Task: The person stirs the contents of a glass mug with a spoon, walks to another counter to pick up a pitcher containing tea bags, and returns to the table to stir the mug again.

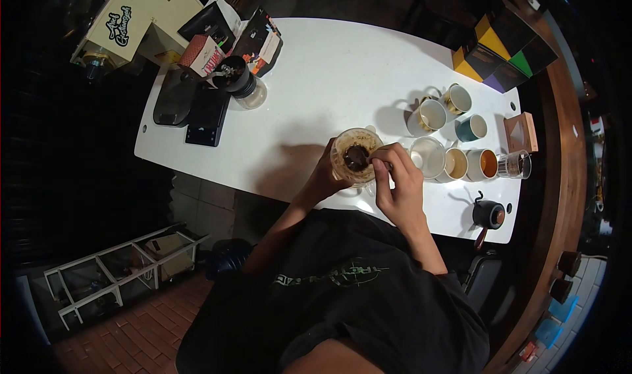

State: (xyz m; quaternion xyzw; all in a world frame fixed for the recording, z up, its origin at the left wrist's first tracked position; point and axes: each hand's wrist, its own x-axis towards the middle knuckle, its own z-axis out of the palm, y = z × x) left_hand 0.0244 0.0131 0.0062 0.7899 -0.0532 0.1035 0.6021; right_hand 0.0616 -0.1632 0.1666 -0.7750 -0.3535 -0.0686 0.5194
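Observation:
A round dripper [357, 137] with a stained brown inside and dark coffee grounds at its bottom is near the table's front edge. My left hand [324, 176] is wrapped round its left side. Over its right rim is my right hand [397, 180], fingers pinched together on something small whose shape I cannot make out. Part of a clear glass vessel shows below the dripper. Just right of my right hand stands a clear glass container [428, 157], with a cream cup [455, 164] beside it.
On the white table [316, 64], several more cups stand right, near a black kettle [489, 214] and a glass [514, 165]. A hand grinder [238, 78], black scale [207, 117] and boxes lie left. Coloured boxes [503, 48] stand back right. A white rack [125, 268] is lower left.

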